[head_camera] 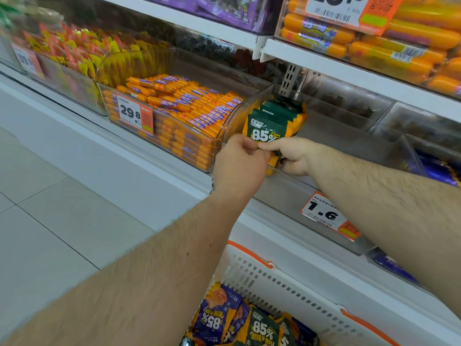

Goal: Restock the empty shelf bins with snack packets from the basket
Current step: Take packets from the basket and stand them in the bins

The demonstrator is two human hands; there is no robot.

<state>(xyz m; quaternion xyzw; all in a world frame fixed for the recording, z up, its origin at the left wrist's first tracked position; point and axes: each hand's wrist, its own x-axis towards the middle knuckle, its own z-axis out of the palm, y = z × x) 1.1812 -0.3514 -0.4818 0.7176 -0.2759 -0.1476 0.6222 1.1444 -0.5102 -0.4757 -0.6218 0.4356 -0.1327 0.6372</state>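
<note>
we are holding a stack of green packets (273,123) upright over the front edge of a clear bin (349,146), both hands meeting at the stack's lower end. our left hand (240,162) is pinching the bottom left corner, fingers curled on it. our right hand (290,156) is gripping the bottom from the right, thumb lying across the front packet. the bin's floor is showing bare behind the stack. at nine o'clock from the packets, a neighbouring bin is sitting full of orange sausages (184,108), with a price tag (134,114) on its front. at five o'clock, another tag (329,216) is hanging on our bin's front. at six o'clock, well below, a white basket (294,288) with orange trim is holding more packets (239,323), purple and green. at one o'clock, the upper shelf is carrying bigger orange sausages (389,51).
</note>
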